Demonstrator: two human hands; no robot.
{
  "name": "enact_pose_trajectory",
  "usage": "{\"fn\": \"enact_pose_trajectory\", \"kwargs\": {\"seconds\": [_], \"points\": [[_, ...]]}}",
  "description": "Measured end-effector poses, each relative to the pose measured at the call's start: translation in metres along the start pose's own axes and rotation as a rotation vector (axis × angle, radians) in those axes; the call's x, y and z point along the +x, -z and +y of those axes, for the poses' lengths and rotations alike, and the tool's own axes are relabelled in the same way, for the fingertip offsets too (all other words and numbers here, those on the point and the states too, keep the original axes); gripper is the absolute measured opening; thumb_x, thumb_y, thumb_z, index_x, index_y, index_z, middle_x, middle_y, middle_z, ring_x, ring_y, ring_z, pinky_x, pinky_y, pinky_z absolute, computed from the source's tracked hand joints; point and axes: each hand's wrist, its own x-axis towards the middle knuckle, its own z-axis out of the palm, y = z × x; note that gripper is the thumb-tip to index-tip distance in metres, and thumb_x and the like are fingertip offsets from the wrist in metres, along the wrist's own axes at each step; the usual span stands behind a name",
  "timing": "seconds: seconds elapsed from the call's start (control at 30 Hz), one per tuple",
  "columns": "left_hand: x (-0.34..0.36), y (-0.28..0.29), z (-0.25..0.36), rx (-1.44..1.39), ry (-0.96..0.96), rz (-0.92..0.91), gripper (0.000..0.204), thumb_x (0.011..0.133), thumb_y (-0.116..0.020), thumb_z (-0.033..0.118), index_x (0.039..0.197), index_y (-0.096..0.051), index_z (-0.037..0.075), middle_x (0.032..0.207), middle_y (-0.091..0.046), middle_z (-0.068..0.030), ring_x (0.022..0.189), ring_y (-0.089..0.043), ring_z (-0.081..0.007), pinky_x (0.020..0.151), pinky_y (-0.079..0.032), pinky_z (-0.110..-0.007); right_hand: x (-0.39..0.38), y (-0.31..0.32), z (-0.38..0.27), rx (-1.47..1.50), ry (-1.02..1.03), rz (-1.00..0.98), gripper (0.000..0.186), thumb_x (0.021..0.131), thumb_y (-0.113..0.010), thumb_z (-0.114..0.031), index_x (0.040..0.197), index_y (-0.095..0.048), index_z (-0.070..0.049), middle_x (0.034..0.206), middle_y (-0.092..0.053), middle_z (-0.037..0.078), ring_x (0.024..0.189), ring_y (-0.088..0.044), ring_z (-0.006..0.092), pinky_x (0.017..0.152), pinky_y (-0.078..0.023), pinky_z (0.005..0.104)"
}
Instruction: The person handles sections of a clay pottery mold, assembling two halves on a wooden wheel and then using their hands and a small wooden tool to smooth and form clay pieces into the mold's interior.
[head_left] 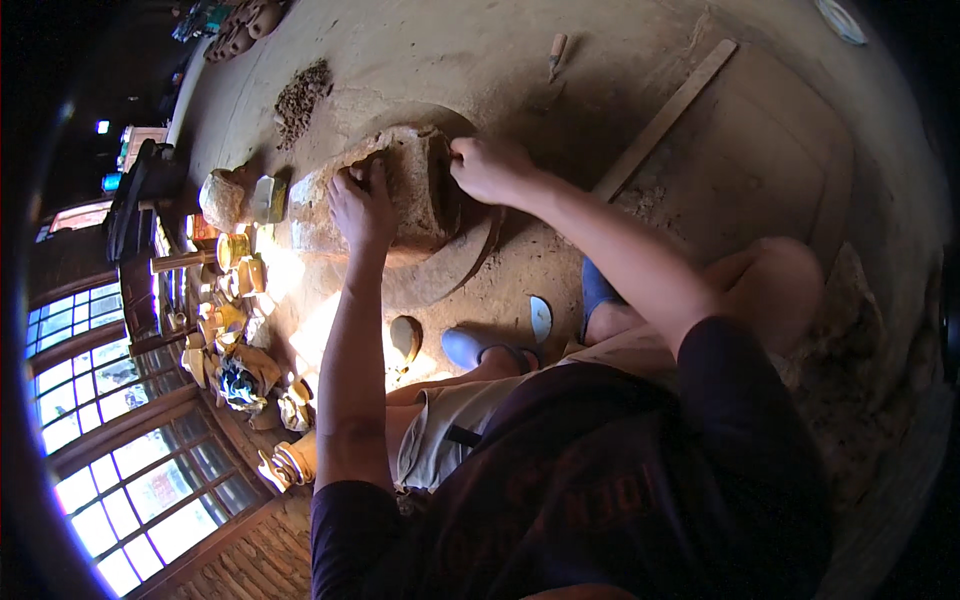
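Note:
A rough, pale brown hollow block (pixel 418 200), apparently of clay, rests on a round flat board (pixel 455 268) on the floor in front of me. My left hand (pixel 360 203) is closed on the block's upper part, fingers curled into or over its edge. At the block's right end, my right hand (pixel 490 170) has its fingers pressed together; what they hold is hidden. Just left of the block stand a pale lump (pixel 222 200) and a small greenish container (pixel 269 200).
A heap of clay scraps (pixel 305 100), a small handled tool (pixel 556 58) and a long wooden slat (pixel 672 115) lie beyond. Jars and tools (pixel 235 260) crowd beside the windows at left. My slippered feet (pixel 465 347) and a half-round piece (pixel 405 341) are below the board.

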Motion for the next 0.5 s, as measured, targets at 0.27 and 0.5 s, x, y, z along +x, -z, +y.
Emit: {"fn": "enact_pose_trajectory", "kwargs": {"seconds": [0.27, 0.5], "points": [[-0.003, -0.001, 0.006, 0.052, -0.002, 0.06, 0.054, 0.099, -0.063, 0.051, 0.114, -0.058, -0.001, 0.119, -0.058, -0.0202, 0.118, -0.055, -0.0403, 0.101, -0.04, -0.053, 0.009, -0.006, -0.013, -0.255, 0.297, -0.078, 0.027, 0.09, -0.052, -0.01, 0.107, -0.068, 0.003, 0.104, -0.074, 0.024, 0.1, -0.072, 0.0408, 0.088, -0.057, 0.0513], [-0.003, -0.008, 0.009, 0.038, 0.096, 0.037, 0.059, 0.097, -0.063, 0.055, 0.117, -0.057, 0.0, 0.119, -0.058, -0.0193, 0.117, -0.055, -0.0402, 0.1, -0.041, -0.053, -0.044, -0.053, -0.015, -0.487, 0.493, 0.173, 0.02, 0.088, -0.057, -0.012, 0.102, -0.063, 0.001, 0.091, -0.07, 0.017, 0.077, -0.07, 0.0315, 0.067, -0.058, 0.0434]]}}
